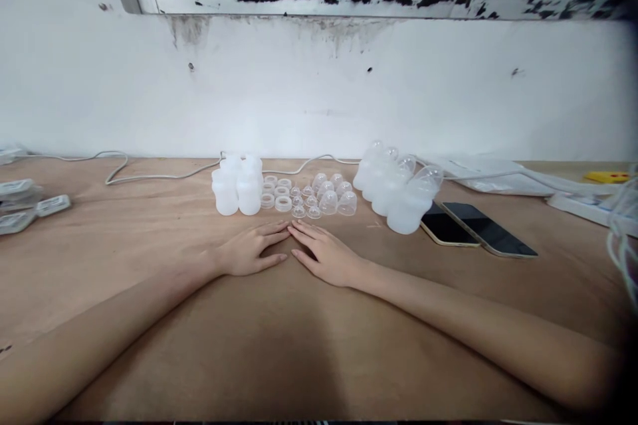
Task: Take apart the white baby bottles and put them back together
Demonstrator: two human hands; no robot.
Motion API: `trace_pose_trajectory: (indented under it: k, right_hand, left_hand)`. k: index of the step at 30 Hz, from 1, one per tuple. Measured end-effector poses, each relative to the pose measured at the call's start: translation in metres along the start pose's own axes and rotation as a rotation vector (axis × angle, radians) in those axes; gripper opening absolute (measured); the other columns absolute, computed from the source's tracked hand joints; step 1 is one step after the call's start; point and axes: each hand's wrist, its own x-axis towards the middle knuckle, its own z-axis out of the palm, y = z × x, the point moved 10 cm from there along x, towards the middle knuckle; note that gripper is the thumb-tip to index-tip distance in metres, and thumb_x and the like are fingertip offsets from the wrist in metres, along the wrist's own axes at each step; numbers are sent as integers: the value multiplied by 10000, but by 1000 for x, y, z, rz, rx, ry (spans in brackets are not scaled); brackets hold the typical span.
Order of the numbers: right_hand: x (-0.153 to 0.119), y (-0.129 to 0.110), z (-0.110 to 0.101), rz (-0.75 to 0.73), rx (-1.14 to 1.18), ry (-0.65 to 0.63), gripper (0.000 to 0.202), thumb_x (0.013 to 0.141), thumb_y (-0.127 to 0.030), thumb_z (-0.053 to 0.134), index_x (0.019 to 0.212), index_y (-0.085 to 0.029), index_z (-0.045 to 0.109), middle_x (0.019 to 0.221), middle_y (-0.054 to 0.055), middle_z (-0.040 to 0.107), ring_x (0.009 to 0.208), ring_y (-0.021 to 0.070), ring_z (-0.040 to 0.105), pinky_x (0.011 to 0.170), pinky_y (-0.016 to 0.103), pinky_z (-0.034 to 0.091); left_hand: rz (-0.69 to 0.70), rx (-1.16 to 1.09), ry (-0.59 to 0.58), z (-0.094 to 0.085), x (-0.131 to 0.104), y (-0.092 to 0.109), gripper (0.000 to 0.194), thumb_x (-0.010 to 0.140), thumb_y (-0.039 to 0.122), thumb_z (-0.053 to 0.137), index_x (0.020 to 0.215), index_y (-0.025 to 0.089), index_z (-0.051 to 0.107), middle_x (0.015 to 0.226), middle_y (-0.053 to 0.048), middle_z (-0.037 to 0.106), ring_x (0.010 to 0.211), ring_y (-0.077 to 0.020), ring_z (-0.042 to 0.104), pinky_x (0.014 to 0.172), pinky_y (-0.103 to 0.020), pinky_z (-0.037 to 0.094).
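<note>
My left hand and my right hand lie flat on the wooden table, palms down and holding nothing. Their fingertips meet or nearly meet in the middle. Just beyond them are rows of white screw rings, small clear bottle nipples and clear dome caps. Behind my left hand stand several white baby bottle bodies without tops. To the right of the caps, a slanting row of bottles carries clear domes on top.
Two dark-screened phones lie right of the bottles. Farther right are a clear plastic bag, a white power strip and a yellow object. Small labelled cases sit at far left. A white cable runs along the wall.
</note>
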Motion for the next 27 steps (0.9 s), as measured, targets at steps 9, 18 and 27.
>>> trace_pose_trajectory:
  k: [9,18,27]
  right_hand:
    - [2,2,3,15,26,-12,522,833,-361,315,1269,-74,343,1320,121,318,1225,217,271,1003,390,260]
    - [1,1,2,5,29,-4,519,835,-363,311,1269,-79,345,1326,116,309,1228,213,265,1004,385,256]
    - [0,0,2,-3,31,-11,512,837,-365,309,1260,-80,353,1318,123,326,1222,219,270,999,383,252]
  left_hand:
    - [-16,-8,-9,-1,-1,0,560,816,447,346,1282,142,286,1344,-97,279,1228,-199,275,1020,-364,249]
    - [-14,-40,1,-1,-1,-2,561,814,453,352,1283,153,284,1351,-90,265,1231,-196,269,1024,-359,241]
    - [-7,-7,-17,-1,-3,1,552,818,447,341,1281,151,284,1353,-92,261,1229,-191,272,1020,-346,245]
